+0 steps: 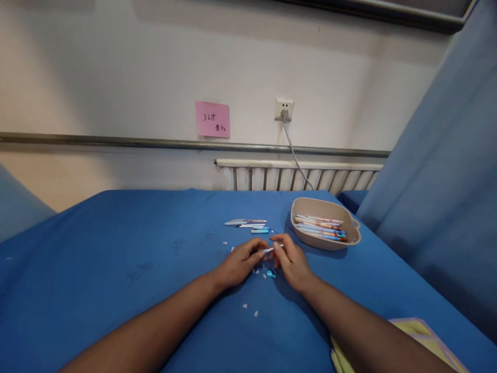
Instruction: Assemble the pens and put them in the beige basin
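Observation:
A slim white pen part (272, 249) is held between my two hands, over the blue-covered table. The fingers of my left hand (245, 259) pinch its left end, and those of my right hand (291, 261) close around it further right. Just beyond the hands lies a small group of pens and pen parts (248, 225), white, pale blue and turquoise. Below the fingers are a small turquoise piece (271, 274) and several tiny whitish bits, with two more bits (250, 310) nearer to me. My fingers partly hide the held part.
A beige basket (326, 208) with many pens in it stands right of my hands. A yellow cloth (417, 331) lies under my right forearm. Behind the table are a radiator (272, 176), a rail and a plugged-in cable (293, 147). A blue curtain (446, 171) hangs at the right.

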The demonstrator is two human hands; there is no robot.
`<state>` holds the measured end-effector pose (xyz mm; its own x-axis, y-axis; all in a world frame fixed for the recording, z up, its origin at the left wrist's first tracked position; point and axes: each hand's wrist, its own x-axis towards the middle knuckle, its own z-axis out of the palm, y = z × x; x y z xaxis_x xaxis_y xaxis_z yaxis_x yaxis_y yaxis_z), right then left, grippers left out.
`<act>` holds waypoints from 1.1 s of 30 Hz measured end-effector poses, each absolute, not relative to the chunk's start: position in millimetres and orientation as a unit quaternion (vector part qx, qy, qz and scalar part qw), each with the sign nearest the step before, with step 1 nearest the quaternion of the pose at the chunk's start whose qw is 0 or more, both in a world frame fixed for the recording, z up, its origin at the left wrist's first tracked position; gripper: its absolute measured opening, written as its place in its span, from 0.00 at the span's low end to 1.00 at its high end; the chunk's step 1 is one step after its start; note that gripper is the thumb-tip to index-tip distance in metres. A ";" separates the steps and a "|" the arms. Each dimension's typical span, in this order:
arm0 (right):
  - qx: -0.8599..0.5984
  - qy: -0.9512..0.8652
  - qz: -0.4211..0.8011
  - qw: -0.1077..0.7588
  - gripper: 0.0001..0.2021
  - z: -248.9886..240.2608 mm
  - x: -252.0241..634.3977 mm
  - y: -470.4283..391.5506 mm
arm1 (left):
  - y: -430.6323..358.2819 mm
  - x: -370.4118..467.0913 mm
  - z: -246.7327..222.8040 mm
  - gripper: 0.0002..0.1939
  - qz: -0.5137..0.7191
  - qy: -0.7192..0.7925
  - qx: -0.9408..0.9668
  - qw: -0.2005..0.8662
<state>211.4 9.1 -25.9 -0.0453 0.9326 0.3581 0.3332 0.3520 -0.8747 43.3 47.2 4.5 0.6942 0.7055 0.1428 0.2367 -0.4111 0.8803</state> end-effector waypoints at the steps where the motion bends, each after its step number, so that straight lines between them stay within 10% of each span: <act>1: -0.482 -0.639 0.309 0.514 0.14 -27.1 211.5 10.8 | 49.0 42.8 2.7 0.11 0.258 0.302 0.790 0.467; 33: -0.501 -0.630 0.328 0.493 0.14 -37.3 219.0 22.1 | 54.8 38.4 3.5 0.14 0.305 0.289 0.458 0.783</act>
